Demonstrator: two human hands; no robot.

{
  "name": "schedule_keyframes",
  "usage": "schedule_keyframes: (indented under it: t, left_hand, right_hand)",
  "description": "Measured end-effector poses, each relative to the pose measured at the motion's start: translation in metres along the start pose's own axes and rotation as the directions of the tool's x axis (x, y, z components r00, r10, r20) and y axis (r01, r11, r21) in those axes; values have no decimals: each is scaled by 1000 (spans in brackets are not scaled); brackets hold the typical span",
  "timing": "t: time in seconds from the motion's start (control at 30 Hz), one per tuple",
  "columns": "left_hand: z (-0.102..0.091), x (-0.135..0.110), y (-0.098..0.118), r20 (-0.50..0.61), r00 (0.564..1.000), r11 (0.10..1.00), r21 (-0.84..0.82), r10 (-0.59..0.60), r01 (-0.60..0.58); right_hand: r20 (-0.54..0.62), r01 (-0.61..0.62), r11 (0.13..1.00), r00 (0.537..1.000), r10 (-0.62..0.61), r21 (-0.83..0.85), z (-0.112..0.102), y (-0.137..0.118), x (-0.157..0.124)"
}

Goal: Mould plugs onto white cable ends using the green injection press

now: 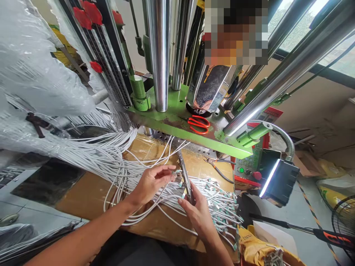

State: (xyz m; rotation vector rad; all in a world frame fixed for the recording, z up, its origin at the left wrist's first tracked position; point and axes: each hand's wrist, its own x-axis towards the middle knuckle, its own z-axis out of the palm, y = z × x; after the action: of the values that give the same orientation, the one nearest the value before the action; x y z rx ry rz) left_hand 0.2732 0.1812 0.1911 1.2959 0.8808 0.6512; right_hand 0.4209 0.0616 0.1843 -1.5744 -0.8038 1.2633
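Note:
My right hand (pixel 198 212) is closed around the near end of a long, narrow metal bar (pixel 185 173), tilted over the work surface. Small metal connectors sit along the bar's left side, with white cables running from them. My left hand (pixel 152 181) pinches a small cable connector (pixel 175 173) between thumb and fingers, right beside the bar. Beneath both hands lies a thick bundle of white cables (pixel 111 166). Their many greenish connector ends (pixel 222 207) are fanned out to the right of my right hand.
A green press plate (pixel 177 129) with steel columns (pixel 159 55) stands ahead, red-handled scissors (pixel 199 124) lying on it. Pliers (pixel 217 168) rest on the brown covered table (pixel 149 147). At right are a lit work lamp (pixel 280 181) and a control panel (pixel 248 168). Plastic-wrapped material hangs left.

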Motion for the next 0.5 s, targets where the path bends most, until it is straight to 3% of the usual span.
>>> schedule_keyframes:
  t: [0.07,0.13,0.23,0.33,0.4,0.5]
  left_hand:
    - [-5,5,4,85,992,981,-167,-89,102]
    - [-10,9,9,145,984,979,-160,-102,125]
    - [-16,14,14,199,980,987,156,12,-44]
    - [-19,19,13,318,934,850,437,160,-294]
    - [-20,23,9,401,888,770,486,224,-414]
    - [-20,29,2,467,847,695,520,256,-496]
  right_hand:
    - [-9,-4,1000,1000,3,-8,0,-1,0]
    - [-21,-3,1000,1000,3,-31,0,-1,-1]
    - [-19,-7,999,1000,7,-48,0,-2,-1]
    - [-15,-22,999,1000,21,-42,0,-2,-1]
    - [-18,-21,999,1000,20,-41,0,-2,-1]
    - [-15,-19,999,1000,19,-44,0,-2,1]
